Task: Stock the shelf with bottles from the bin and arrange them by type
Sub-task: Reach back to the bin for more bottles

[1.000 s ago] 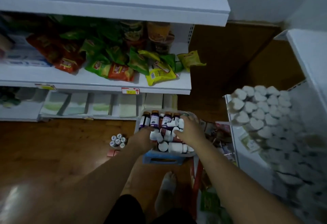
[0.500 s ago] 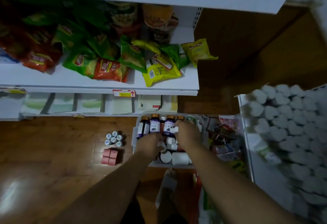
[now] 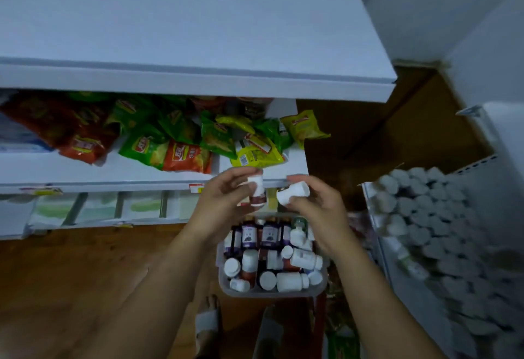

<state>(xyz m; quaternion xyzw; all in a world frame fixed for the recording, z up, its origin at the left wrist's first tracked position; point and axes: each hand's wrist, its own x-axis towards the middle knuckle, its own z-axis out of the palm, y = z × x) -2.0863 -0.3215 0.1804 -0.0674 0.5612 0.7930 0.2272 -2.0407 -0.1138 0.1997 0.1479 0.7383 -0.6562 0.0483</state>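
My left hand (image 3: pixel 224 200) grips a white-capped bottle (image 3: pixel 256 190), label blurred; my right hand (image 3: pixel 317 205) grips a plain white bottle (image 3: pixel 293 193) above the bin (image 3: pixel 269 294), partly hidden.

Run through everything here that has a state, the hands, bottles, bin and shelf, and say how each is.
Left hand: grips a white-capped bottle with a dark red label, held upright.
Right hand: grips a plain white plastic bottle, tilted sideways.
Clear plastic bin: filled with bottles.
Purple-labelled brown bottles: upright along the bin's far side.
Loose white bottles: jumbled in the bin.
Snack bags: piled on the middle shelf.
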